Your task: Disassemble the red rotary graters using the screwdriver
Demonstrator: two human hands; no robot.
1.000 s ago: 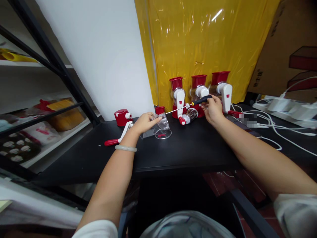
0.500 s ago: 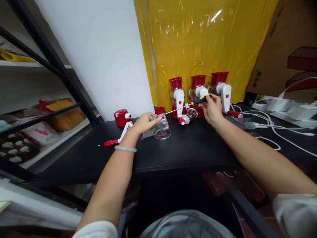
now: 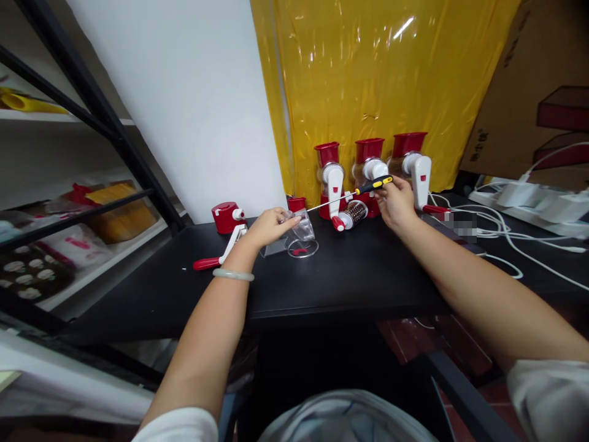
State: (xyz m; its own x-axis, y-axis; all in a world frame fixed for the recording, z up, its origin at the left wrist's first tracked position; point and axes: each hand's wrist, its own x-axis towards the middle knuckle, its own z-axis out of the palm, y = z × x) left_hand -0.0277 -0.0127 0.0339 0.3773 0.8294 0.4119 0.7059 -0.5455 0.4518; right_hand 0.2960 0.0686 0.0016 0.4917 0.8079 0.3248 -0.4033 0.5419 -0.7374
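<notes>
My left hand grips a clear plastic housing lying on the black table, fingers curled on its top. My right hand is closed on a screwdriver with a black and yellow handle; its long shaft points left, with the tip at the clear housing. A metal grater drum with a red and white end lies under the shaft. Three red and white hand-crank grinders stand behind, against a yellow plastic sheet.
A red cap part and a white crank with a red handle lie left of my left hand. White cables and power strips cover the table's right. A black metal shelf with packaged goods stands left; a cardboard box at right.
The screwdriver handle has turned slightly in my right hand, now showing more yellow. Both hands stay in place.
</notes>
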